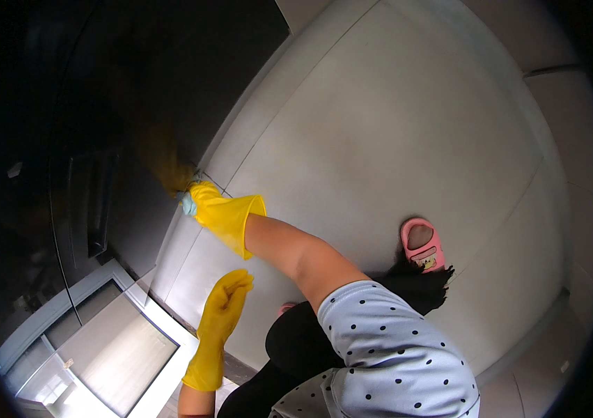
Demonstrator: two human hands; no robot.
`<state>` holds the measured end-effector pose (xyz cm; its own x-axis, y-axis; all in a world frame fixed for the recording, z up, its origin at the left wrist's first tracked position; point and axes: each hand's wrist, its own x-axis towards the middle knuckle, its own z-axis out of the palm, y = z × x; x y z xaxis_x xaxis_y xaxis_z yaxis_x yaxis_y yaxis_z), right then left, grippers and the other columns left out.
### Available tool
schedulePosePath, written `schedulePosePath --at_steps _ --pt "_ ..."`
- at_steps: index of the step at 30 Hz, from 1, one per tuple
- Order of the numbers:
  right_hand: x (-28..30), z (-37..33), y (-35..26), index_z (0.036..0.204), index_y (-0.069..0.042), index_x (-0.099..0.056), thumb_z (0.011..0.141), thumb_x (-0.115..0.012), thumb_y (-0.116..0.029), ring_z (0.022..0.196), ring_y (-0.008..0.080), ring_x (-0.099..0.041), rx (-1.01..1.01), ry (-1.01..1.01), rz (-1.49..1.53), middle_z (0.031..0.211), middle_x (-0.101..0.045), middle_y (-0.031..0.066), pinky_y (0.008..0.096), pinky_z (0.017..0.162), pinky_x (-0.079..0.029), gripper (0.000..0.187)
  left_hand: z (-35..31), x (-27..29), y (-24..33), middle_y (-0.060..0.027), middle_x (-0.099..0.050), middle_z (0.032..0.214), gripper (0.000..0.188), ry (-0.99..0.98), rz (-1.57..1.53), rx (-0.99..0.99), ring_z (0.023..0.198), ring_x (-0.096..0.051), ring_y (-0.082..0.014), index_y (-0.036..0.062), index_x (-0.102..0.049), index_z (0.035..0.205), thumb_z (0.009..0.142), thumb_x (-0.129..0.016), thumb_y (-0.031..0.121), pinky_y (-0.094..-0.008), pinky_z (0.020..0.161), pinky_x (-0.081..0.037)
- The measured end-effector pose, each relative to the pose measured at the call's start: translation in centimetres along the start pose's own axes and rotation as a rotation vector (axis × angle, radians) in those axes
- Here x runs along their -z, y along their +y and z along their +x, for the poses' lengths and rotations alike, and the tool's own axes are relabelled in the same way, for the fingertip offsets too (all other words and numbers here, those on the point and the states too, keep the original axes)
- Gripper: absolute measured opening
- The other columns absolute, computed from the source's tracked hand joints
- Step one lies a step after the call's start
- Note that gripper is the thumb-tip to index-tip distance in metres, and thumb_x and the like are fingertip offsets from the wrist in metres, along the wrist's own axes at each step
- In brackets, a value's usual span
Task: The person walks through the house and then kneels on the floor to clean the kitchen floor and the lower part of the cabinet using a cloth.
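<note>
Looks mid-job to me: your gloved right hand (206, 199) has a pale-blue cloth (188, 205) bunched up at the bottom edge of that glossy black panel (171, 83), your left hand (225, 299) hangs empty and half-open, and honestly I can't tell what's left.

There are two yellow rubber gloves (221, 212) (222, 315), one soft light-blue cloth (189, 205), two pink slip-on sandals (433, 248) (285, 308), the second mostly hidden, and one pale-blue, black-dotted shirt (395, 341).
</note>
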<state>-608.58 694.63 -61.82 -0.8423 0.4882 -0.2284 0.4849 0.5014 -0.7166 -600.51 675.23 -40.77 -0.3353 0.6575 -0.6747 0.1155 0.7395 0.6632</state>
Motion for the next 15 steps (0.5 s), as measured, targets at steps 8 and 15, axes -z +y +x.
schedulePosePath --at_steps 8,15 --pt "-1.7 4.1 1.2 0.125 -0.011 -0.067 0.088 -0.065 -0.040 0.120 0.0370 -0.059 -0.415 0.305 0.858 0.126 -0.067 0.0157 0.0448 0.104 -0.045 0.047 0.8 2.1 -3.4 -0.0202 -0.054 0.143 0.059 0.165 0.521 0.042 0.136 -0.049 -0.0346 0.0079 -0.046 0.145 0.091 -0.069 0.017 -0.0401 0.111 -0.039" --pt "0.9 -0.3 -4.2 0.123 -0.010 -0.068 0.084 -0.069 -0.041 0.116 0.0396 -0.060 -0.206 0.039 0.685 0.125 -0.066 0.0183 0.0459 0.100 -0.047 0.049 5.0 -0.7 -4.7 -0.0237 -0.032 0.158 0.094 0.024 0.661 0.014 0.147 -0.029 -0.0395 0.0045 -0.026 0.155 0.081 -0.076 0.032 -0.0434 0.117 -0.028"
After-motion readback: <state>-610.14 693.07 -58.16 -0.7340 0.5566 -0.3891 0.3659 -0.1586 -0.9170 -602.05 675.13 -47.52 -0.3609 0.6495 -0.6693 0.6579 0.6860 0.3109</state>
